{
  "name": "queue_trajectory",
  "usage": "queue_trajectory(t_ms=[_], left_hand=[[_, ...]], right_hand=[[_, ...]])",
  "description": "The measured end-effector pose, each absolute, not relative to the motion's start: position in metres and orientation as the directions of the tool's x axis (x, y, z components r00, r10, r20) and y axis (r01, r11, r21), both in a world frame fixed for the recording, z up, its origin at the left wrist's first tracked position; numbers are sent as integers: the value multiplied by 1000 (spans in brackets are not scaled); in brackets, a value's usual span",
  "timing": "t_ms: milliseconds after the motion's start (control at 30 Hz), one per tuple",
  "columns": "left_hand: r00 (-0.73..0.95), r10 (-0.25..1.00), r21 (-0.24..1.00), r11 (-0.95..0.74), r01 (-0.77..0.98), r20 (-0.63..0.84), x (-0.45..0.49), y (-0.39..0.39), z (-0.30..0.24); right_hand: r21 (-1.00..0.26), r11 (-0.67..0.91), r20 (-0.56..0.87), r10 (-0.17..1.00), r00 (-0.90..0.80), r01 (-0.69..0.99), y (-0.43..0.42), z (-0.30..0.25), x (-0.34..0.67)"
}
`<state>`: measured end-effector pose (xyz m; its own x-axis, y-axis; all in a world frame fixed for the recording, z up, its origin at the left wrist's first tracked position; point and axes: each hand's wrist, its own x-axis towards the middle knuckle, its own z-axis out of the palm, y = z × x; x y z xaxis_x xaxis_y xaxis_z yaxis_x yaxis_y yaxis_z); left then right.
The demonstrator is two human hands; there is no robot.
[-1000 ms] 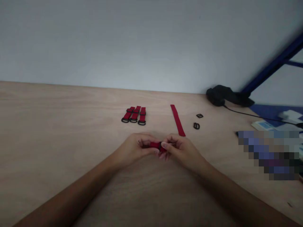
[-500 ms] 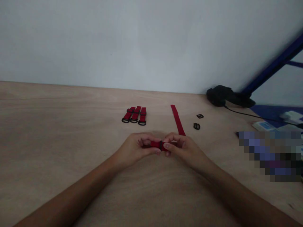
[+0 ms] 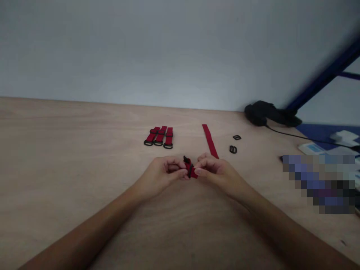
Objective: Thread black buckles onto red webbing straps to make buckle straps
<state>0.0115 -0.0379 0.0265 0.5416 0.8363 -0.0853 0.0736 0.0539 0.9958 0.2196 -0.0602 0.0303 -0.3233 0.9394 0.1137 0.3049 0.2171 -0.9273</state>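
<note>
Left hand (image 3: 160,176) and right hand (image 3: 218,170) pinch short red webbing strap (image 3: 191,171) with black plastic buckle (image 3: 186,159).
Both grips closed on strap; loosened pinch could let buckle slip free.

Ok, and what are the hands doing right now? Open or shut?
Left hand: closed, pinching a short red strap.
Right hand: closed, pinching the other side of that short red strap.

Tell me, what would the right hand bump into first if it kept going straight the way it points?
The small red strap: the right hand seems to be touching it, so that comes first, though depth is hard to judge from here.
</note>
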Motion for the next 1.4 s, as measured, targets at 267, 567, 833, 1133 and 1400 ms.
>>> queue_trajectory(t_ms=[267, 567, 833, 1133, 1400], left_hand=[[605, 796, 998, -21, 54, -16, 11, -37, 23], [641, 765, 998, 46, 46, -65, 9, -38, 23], [638, 763, 994, 63, 93, -108, 8, -37, 23], [646, 754, 992, 74, 100, -121, 3, -34, 29], [678, 716, 975, 224, 3, -167, 2, -29, 24]], right_hand=[[-926, 197, 110, 957, -269, 322, -66, 26, 208], [-573, 637, 439, 770, -463, 515, -75, 29, 202], [-493, 681, 441, 732, -520, 541, -75, 25, 197], [-386, 750, 605, 646, -467, 537, -76, 23, 198], [-430, 763, 558, 645, -522, 483, -70, 22, 206]])
